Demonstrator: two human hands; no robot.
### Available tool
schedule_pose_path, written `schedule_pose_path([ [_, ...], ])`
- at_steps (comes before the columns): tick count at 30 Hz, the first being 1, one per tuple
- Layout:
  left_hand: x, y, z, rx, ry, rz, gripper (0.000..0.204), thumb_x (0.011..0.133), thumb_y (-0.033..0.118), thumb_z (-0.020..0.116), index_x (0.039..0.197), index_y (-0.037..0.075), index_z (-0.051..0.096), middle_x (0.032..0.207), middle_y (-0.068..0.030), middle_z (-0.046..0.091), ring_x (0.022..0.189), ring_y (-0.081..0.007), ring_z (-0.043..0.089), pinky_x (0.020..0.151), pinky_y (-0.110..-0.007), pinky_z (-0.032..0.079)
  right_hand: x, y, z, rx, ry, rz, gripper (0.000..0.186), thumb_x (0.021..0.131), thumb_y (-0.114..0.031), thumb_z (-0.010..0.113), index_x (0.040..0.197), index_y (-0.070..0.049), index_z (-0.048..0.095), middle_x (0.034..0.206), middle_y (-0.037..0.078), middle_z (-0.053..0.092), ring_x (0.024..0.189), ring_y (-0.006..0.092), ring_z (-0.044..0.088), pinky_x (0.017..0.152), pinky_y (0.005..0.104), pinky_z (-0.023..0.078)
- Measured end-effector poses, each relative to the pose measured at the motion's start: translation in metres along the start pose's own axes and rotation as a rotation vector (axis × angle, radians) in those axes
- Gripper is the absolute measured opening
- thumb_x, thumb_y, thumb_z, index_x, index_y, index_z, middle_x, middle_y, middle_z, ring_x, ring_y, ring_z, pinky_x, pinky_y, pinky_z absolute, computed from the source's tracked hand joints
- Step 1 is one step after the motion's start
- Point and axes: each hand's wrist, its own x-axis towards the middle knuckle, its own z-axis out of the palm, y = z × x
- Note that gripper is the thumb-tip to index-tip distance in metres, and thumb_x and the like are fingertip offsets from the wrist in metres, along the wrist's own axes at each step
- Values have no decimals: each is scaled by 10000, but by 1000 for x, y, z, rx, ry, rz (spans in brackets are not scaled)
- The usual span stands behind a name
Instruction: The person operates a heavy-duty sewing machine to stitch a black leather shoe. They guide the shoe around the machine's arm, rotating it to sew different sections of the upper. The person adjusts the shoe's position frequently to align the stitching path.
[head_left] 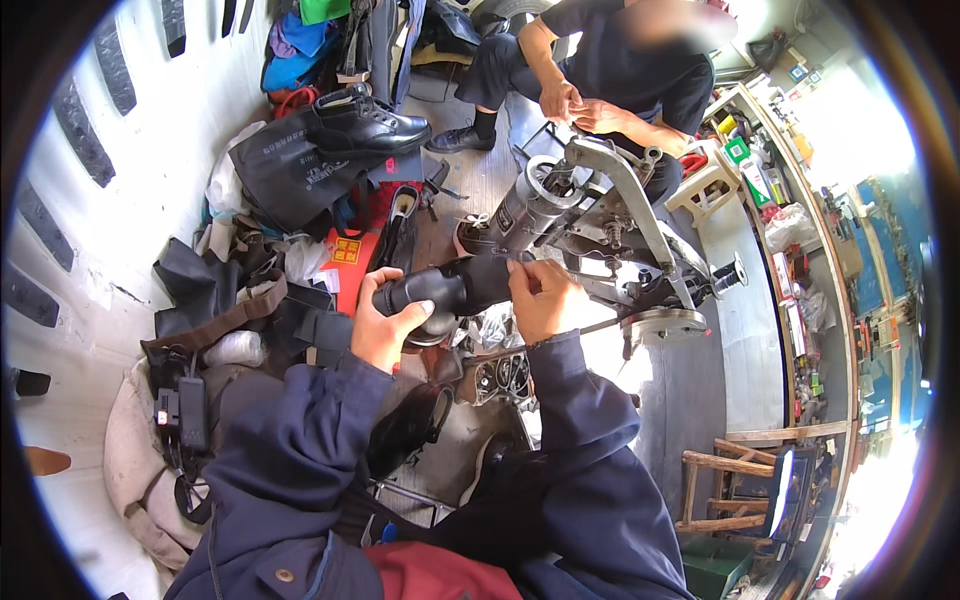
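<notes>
My left hand [384, 328] is wrapped round one end of a black leather shoe [456, 286], thumb on the near side and fingers on the far side. At the shoe's other end, my right hand [545, 298] has its thumb and fingers pinched together on the black leather edge. The shoe lies sideways between both hands, just in front of a metal shoe-patching sewing machine [637, 195]. The machine's grey cylinder [520, 207] stands beyond the shoe. Whether the leather touches the machine is hidden by my right hand.
Across the machine a seated person [640, 75] holds their hands together. Left lie a black shoe [365, 128] on a dark bag [290, 165], scraps and an orange-red packet [352, 265]. A handwheel [665, 322], a wooden stool [728, 490] and crowded shelves [800, 260] are right.
</notes>
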Motion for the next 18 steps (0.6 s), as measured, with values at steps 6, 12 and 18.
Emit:
schedule_pose_path([
  [6, 2, 5, -4, -12, -16, -4, 557, 759, 49, 770, 1252, 78, 510, 1100, -89, 613, 939, -179, 647, 876, -301, 541, -13, 34, -39, 102, -152, 76, 159, 907, -155, 710, 912, 0, 744, 665, 89, 654, 585, 102, 604, 558, 267, 466],
  [12, 11, 8, -12, -23, -31, 5, 576, 761, 73, 770, 1270, 88, 499, 1091, -98, 617, 922, -196, 666, 787, -327, 588, -48, 153, -127, -32, -352, 564, 305, 900, -267, 729, 825, 29, 735, 610, 63, 663, 503, 89, 585, 486, 263, 460],
  [18, 12, 8, -13, -6, -41, -52, 579, 761, 61, 750, 1286, 98, 508, 1114, -82, 610, 985, -200, 657, 844, -327, 577, -85, 259, -155, -605, -313, 736, 596, 798, -529, 748, 1062, -1, 663, 906, 198, 728, 674, 272, 706, 661, 404, 551],
])
